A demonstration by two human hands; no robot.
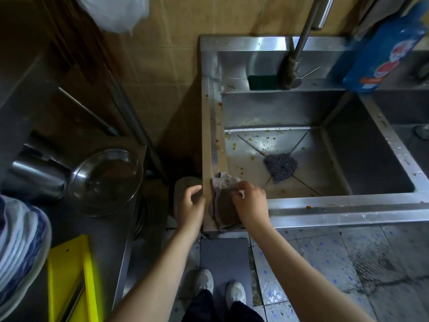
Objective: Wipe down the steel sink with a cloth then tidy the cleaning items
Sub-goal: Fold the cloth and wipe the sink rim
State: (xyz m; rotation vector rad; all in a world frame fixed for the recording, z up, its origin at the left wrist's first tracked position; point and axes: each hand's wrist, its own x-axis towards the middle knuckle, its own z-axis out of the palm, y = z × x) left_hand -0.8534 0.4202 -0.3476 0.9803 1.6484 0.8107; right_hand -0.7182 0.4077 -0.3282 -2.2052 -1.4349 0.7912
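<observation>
A steel sink (336, 203) fills the right half of the head view; its basin floor is speckled with yellow food bits. A dark scouring pad (281, 167) lies over the drain. A brownish-grey cloth (224, 201) is draped over the sink's front left corner. My right hand (250, 203) rests on the cloth's right side, its fingers pinching the fabric. Just left of the corner, my left hand (191, 206) hovers with curled fingers apart and holds nothing. A green sponge (263, 82) sits on the back ledge beside the faucet (293, 66).
A blue detergent bottle (385, 49) stands at the back right of the sink. Left of the sink, a steel counter holds a metal bowl (105, 182), a yellow tray (69, 277) and a striped dish (21, 247). My shoes (220, 290) stand on a grey mat.
</observation>
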